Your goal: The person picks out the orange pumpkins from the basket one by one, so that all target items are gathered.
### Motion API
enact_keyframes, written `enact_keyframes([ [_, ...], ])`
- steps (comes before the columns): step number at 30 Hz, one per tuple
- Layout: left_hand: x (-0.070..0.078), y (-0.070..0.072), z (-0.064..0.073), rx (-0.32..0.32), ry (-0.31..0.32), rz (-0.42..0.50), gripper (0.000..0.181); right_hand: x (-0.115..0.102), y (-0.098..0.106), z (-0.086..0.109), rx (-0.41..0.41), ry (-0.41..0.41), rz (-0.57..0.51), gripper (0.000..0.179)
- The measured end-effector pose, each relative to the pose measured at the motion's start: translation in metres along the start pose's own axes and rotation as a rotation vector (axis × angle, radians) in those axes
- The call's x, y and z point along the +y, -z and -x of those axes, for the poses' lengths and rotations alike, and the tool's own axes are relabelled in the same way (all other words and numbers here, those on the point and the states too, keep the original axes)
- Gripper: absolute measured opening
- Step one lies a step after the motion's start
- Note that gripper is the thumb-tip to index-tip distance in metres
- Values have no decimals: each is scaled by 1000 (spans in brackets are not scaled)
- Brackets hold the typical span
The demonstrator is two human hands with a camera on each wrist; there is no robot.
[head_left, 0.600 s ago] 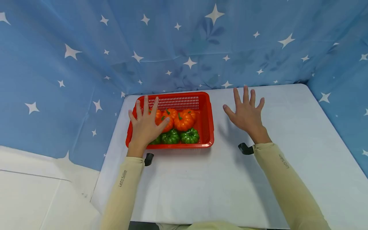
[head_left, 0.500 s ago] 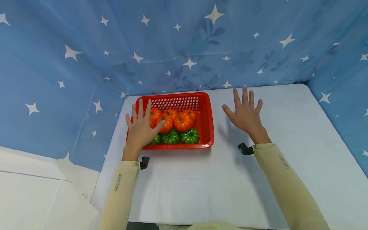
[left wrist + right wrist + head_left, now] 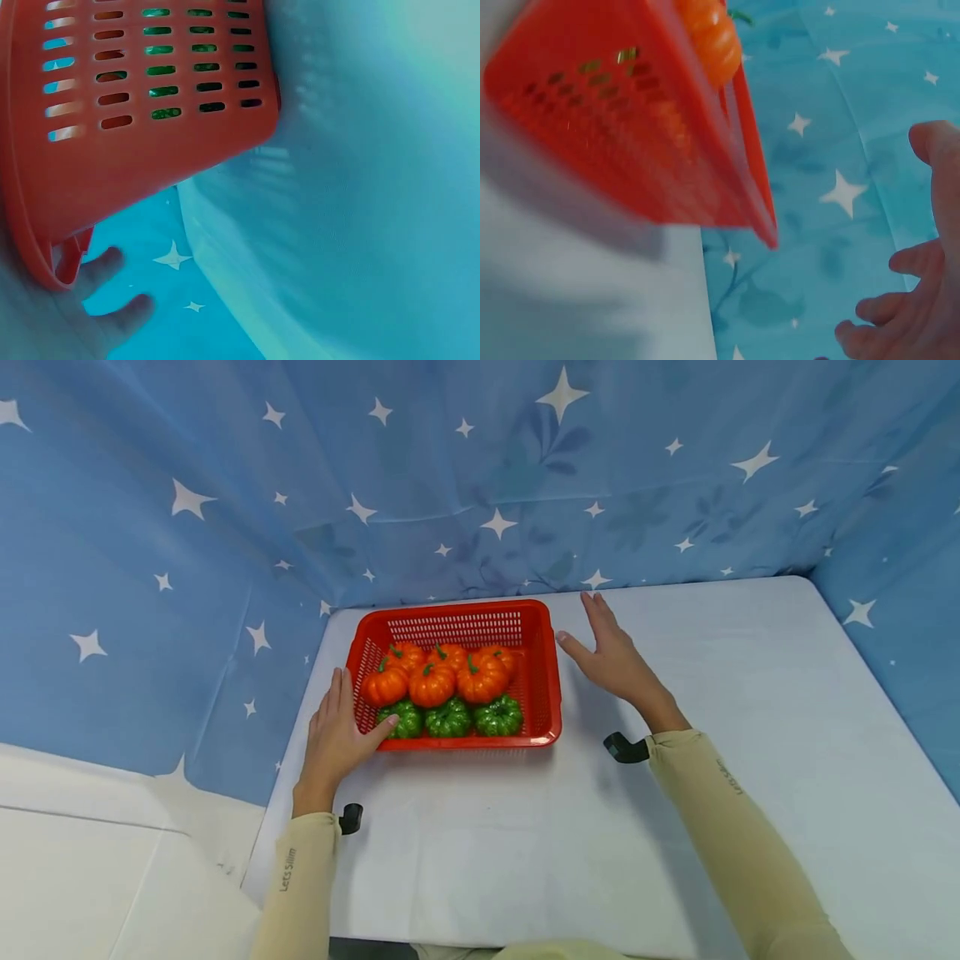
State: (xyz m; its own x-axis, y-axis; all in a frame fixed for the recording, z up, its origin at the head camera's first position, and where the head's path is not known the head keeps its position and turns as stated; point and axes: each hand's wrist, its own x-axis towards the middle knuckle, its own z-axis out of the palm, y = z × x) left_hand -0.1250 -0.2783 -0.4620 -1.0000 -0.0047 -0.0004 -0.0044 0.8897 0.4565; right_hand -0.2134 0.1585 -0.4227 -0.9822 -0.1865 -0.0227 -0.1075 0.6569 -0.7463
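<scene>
A red plastic basket (image 3: 465, 742) with slotted walls stands at the back left of the table. Several orange pumpkins (image 3: 482, 679) lie in it behind a row of green pumpkins (image 3: 448, 718). My left hand (image 3: 332, 745) is at the basket's front left corner, its fingers along the outside and its thumb over the rim. In the left wrist view those fingers lie close to the basket wall (image 3: 150, 157); whether they touch is unclear. My right hand (image 3: 617, 658), fingers extended, hovers beyond the basket's right side. The right wrist view shows a gap between it and the rim.
A white cloth covers the table (image 3: 480, 852). Behind it and along both sides hangs a blue curtain (image 3: 465, 477) with white stars. Small dark devices sit at each wrist, one being the right wrist device (image 3: 625, 748).
My left hand has moved from above the basket down and left to its front left corner. My right hand has shifted left toward the basket and turned. The basket stays in place.
</scene>
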Motion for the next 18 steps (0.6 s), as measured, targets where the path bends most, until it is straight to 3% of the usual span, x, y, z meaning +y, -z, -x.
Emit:
enact_keyframes([
  [8, -7, -4, 5, -14, 54, 15, 102, -27, -29, -10, -168, 75, -169, 100],
  [18, -6, -10, 1, -16, 46, 29, 96, -49, -62, -29, -343, 190, -142, 93],
])
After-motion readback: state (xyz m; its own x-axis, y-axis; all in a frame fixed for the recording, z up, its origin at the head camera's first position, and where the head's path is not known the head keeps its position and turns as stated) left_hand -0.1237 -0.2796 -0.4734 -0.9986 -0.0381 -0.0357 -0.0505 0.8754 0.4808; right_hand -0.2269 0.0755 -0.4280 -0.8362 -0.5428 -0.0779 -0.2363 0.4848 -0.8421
